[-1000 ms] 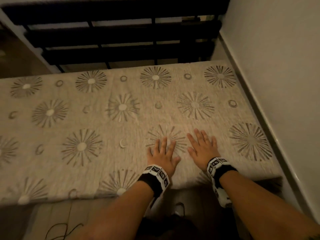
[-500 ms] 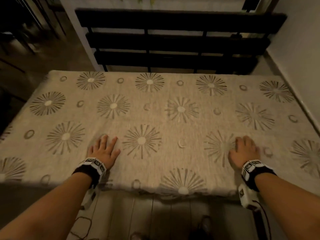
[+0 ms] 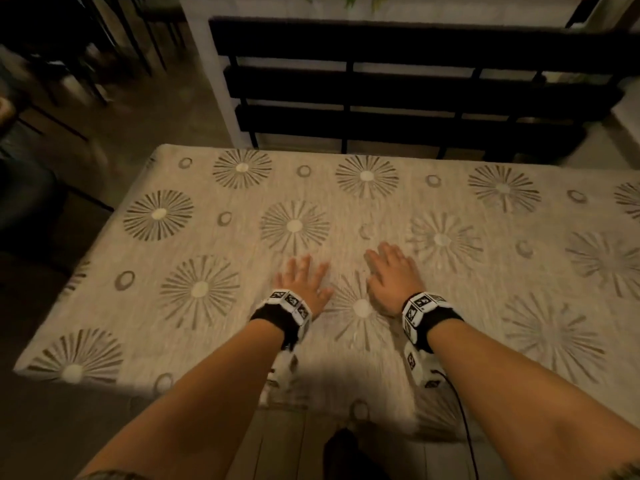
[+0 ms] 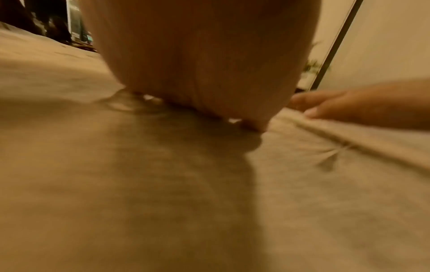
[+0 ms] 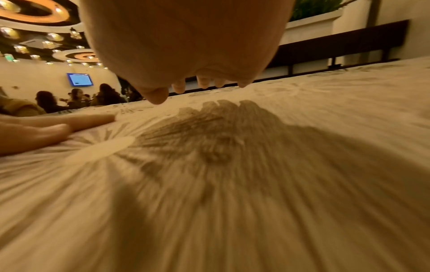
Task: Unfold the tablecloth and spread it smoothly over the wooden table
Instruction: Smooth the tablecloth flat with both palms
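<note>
— Looking down from the head camera, what do you see of the tablecloth [image 3: 346, 216]?

— It lies spread over the table, beige with dark sunburst motifs and small rings. Its near edge hangs over the table's front, its left edge over the left side. The wood underneath is hidden.

— And the left hand [image 3: 302, 285]?

— It lies palm down on the cloth near the front edge, fingers straight and fanned apart, thumb out to the right. It holds nothing. In the left wrist view the palm [image 4: 204, 60] fills the upper frame and meets the fabric along its lower edge.

— The right hand [image 3: 393, 276]?

— Just beside the left, also palm down, fingers straight and closer together. It grips nothing either. In the right wrist view the fingertips [image 5: 179, 88] hang just above the cloth, with their shadow under them, so whether they touch I cannot tell; that picture is blurred.

— What lies between the two hands?

— One sunburst motif [image 3: 360, 306], its pale centre between the wrists. The thumbs are near each other but apart.

— Is the cloth smooth there?

— Not wholly. The left wrist view shows a low ridge of fabric [image 4: 344, 139] running by the right hand's fingers.

— Anything else?

— Black wristbands [image 3: 280, 318] with white marker blocks on both wrists, a dark slatted bench [image 3: 398, 88] beyond the table, and a thin black cable [image 3: 465, 420] hanging below the right wrist.
</note>
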`<state>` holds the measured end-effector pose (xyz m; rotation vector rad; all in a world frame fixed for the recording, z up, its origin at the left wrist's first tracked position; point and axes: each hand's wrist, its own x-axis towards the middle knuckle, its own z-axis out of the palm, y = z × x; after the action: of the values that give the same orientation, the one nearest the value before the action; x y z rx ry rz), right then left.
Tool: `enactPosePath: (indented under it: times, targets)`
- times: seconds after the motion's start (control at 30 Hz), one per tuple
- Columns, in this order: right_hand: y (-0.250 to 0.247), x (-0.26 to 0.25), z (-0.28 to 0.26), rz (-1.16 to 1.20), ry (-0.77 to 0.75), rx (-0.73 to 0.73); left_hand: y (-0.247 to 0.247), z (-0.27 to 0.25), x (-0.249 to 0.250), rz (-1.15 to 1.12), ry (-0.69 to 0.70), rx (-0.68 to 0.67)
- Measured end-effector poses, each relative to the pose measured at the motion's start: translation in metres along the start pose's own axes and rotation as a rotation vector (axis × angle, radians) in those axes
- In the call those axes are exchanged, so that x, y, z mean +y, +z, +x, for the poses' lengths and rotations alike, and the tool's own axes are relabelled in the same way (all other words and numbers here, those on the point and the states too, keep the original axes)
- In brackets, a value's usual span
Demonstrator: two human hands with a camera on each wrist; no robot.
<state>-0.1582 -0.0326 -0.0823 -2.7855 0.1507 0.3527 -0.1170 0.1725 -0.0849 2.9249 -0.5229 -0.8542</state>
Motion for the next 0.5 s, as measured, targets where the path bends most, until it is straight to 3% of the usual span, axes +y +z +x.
enactPosePath:
  times: [0.17,0.27,0.37,0.5]
  targets:
    - [-0.005,-0.017,0.035,-0.075,0.018,-0.027,-0.007,0.001,-0.112,0.014,-0.092,-0.018]
    - [-0.005,-0.023,0.042,-0.146,0.110,0.030,-0.015,-0.008,-0.181,-0.017,-0.150,-0.006]
    - [-0.010,-0.029,0.055,-0.181,0.207,-0.005,-0.009,-0.018,-0.250,-0.032,-0.235,-0.006]
    - [-0.020,-0.047,0.083,-0.180,0.358,-0.023,-0.022,-0.033,-0.310,-0.134,-0.385,0.021]
